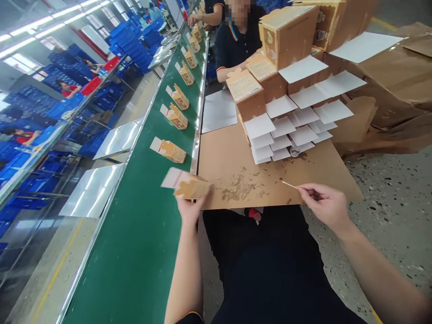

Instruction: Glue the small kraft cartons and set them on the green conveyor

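Observation:
My left hand point(189, 208) is closed around a small printed cardboard box point(194, 186), its white flap sticking out to the left, above the edge of the green conveyor belt point(135, 234). The box is slightly blurred. Over the right part of the cardboard sheet point(222, 153), my right hand point(326, 204) pinches a thin cotton swab point(289, 185) that points left. Dark wet-looking marks point(241, 184) spot the sheet between my two hands.
A line of similar boxes point(173, 150) stands along the belt. Stacked cartons with white flaps point(276, 121) rise at the sheet's far side, a small clear round item point(294, 151) by them. Across sits a person point(236, 40). Brown wrapping point(388, 90) lies at right.

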Available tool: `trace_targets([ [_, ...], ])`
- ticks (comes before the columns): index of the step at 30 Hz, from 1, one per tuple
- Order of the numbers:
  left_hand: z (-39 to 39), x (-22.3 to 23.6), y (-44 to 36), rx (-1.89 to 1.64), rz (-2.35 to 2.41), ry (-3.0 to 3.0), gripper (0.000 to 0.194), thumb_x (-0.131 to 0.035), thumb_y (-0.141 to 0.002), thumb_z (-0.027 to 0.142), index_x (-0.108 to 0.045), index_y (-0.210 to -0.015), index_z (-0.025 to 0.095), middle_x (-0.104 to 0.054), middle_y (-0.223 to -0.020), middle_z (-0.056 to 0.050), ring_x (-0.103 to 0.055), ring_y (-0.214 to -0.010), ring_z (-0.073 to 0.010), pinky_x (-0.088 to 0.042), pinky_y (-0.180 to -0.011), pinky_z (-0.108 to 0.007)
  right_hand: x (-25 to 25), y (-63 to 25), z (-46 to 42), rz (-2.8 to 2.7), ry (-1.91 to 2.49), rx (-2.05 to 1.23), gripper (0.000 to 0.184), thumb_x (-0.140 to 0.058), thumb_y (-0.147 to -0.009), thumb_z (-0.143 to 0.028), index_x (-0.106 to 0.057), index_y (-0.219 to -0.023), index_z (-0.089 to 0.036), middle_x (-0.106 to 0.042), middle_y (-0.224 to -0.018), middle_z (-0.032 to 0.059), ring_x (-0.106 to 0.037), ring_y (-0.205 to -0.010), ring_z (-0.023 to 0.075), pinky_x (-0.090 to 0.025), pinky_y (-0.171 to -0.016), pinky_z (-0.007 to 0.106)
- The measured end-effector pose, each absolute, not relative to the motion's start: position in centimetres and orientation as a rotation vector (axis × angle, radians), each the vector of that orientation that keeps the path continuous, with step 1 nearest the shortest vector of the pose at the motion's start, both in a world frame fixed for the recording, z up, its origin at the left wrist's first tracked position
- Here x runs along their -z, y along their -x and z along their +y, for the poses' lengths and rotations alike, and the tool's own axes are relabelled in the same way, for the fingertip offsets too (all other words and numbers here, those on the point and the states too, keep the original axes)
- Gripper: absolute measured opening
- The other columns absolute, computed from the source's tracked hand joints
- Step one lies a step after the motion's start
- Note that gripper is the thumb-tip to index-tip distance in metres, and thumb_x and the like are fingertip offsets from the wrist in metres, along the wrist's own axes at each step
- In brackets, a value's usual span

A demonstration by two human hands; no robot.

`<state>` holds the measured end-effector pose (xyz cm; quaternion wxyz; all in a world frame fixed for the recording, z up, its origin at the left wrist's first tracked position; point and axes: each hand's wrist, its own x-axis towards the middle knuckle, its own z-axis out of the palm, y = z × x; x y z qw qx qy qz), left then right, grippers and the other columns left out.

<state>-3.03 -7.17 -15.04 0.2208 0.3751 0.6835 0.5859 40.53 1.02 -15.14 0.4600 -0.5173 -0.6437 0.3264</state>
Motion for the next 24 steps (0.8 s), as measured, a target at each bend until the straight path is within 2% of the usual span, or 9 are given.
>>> trace_targets([
  [3,-10.6,13.8,9.7,-1.831,2.248,-0.816,0.105,-0.115,-0.057,0.049,-0.048,-0.136,0.029,-0.071,-0.144,-0.015,-0.069,-0.145,-0.0424,-0.054,-0.126,-0.072,15.3,-41.4,1.6,-1.498,1.314,-0.84,0.033,-0.083,-0.094,-0.057,-0.087,-0.088,-0.025,-0.077,-0.072,0.0055,-0.071,-0.059,0.0227,-0.065,-0.057,0.036],
  [6,-12.8,13.2,12.7,-1.665,2.37,-0.638,0.112,-0.116,-0.047,0.045,-0.044,-0.131,0.026,-0.068,-0.146,-0.018,-0.068,-0.147,-0.0429,-0.051,-0.129,-0.068,15.2,-41.1,2.3,-1.475,1.313,-0.876,0.03,-0.084,-0.089,-0.055,-0.087,-0.084,-0.025,-0.077,-0.069,0.0064,-0.071,-0.058,0.0241,-0.063,-0.054,0.037],
  [8,-13.5,13.2,12.8,-1.569,2.392,-0.611,0.117,-0.115,-0.046,0.041,-0.041,-0.135,0.026,-0.065,-0.15,-0.02,-0.064,-0.151,-0.0426,-0.047,-0.132,-0.066,14.8,-40.8,2.6,-1.481,1.298,-0.878,0.029,-0.084,-0.088,-0.053,-0.087,-0.084,-0.025,-0.076,-0.068,0.0066,-0.072,-0.058,0.0244,-0.063,-0.054,0.037],
  [11,-13.9,12.8,11.5,-1.619,2.606,-0.683,0.123,-0.11,-0.054,0.041,-0.032,-0.148,0.028,-0.048,-0.166,-0.023,-0.049,-0.164,-0.0425,-0.035,-0.139,-0.065,14.0,-40.9,2.5,-1.491,1.284,-0.85,0.024,-0.084,-0.088,-0.048,-0.089,-0.085,-0.025,-0.079,-0.071,0.007,-0.073,-0.059,0.0243,-0.066,-0.057,0.038],
  [14,-12.6,10.8,9.6,-1.895,2.804,-0.939,0.102,-0.095,-0.076,0.05,-0.03,-0.152,0.03,-0.039,-0.17,-0.019,-0.044,-0.167,-0.0401,-0.034,-0.139,-0.067,13.3,-41.7,2.2,-1.453,1.291,-0.816,0.018,-0.083,-0.087,-0.043,-0.09,-0.085,-0.026,-0.076,-0.067,0.0051,-0.07,-0.055,0.0223,-0.065,-0.055,0.036],
  [17,-6.8,6.9,6.4,-2.108,2.461,-1.424,0.084,-0.082,-0.089,0.062,-0.036,-0.153,0.032,-0.048,-0.165,-0.015,-0.053,-0.159,-0.0374,-0.043,-0.133,-0.065,12.7,-42.0,2.2,-1.415,1.3,-0.801,0.017,-0.083,-0.086,-0.041,-0.09,-0.083,-0.026,-0.073,-0.063,0.0043,-0.067,-0.052,0.0214,-0.063,-0.052,0.035],
  [20,3.0,2.7,1.7,-1.954,1.846,-1.859,0.085,-0.078,-0.095,0.072,-0.043,-0.162,0.035,-0.05,-0.17,-0.014,-0.054,-0.16,-0.0382,-0.045,-0.132,-0.06,12.1,-41.5,2.8,-1.411,1.286,-0.789,0.016,-0.082,-0.085,-0.041,-0.089,-0.082,-0.026,-0.073,-0.064,0.0046,-0.068,-0.053,0.0225,-0.064,-0.053,0.037],
  [24,15.7,0.1,-4.3,-1.554,1.426,-2.301,0.097,-0.081,-0.092,0.081,-0.051,-0.169,0.03,-0.045,-0.182,-0.016,-0.033,-0.175,-0.045,-0.027,-0.141,-0.066,10.9,-40.8,3.1,-1.407,1.266,-0.759,0.018,-0.083,-0.085,-0.044,-0.088,-0.084,-0.027,-0.074,-0.065,0.0045,-0.07,-0.055,0.024,-0.066,-0.055,0.038],
])
